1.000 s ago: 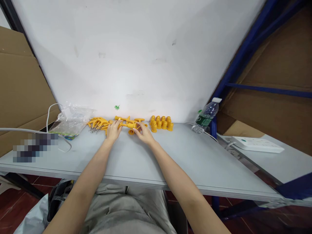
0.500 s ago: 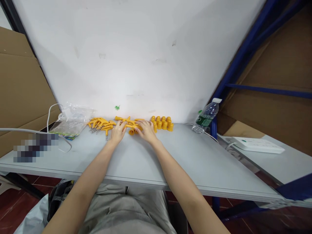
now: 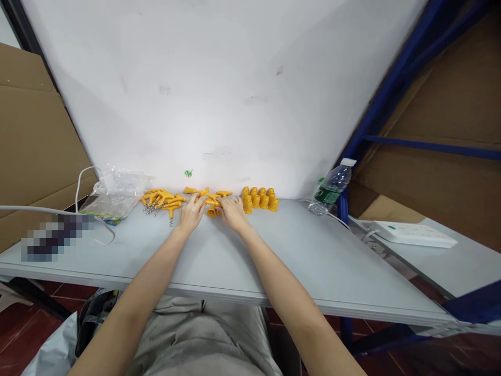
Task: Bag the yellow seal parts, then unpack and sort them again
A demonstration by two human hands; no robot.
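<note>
My left hand [image 3: 192,213] and my right hand [image 3: 234,213] are close together over a group of yellow plastic corkscrew parts. Fingers of both hands close on a yellow corkscrew part [image 3: 212,201] between them; their grip partly hides it. Just below it a hollow yellow cone-shaped piece [image 3: 211,212] faces me. More yellow pieces [image 3: 224,194] lie behind my fingers. Left of my left hand is a pile of yellow-handled corkscrews [image 3: 160,197] with bare metal spirals, one corkscrew [image 3: 171,210] pointing toward me. Beyond my right hand, several yellow sleeves [image 3: 264,200] stand upright in rows.
A clear plastic bag [image 3: 119,190] and white cable [image 3: 78,188] lie at the left. A water bottle [image 3: 332,188] leans at the right, near a white power strip [image 3: 415,233]. The white panel [image 3: 250,104] bounds the grey table [image 3: 313,261] at the back.
My right hand has drawn its fingers in and moved slightly left, uncovering some yellow pieces behind and beside it. My left hand has shifted slightly right.
</note>
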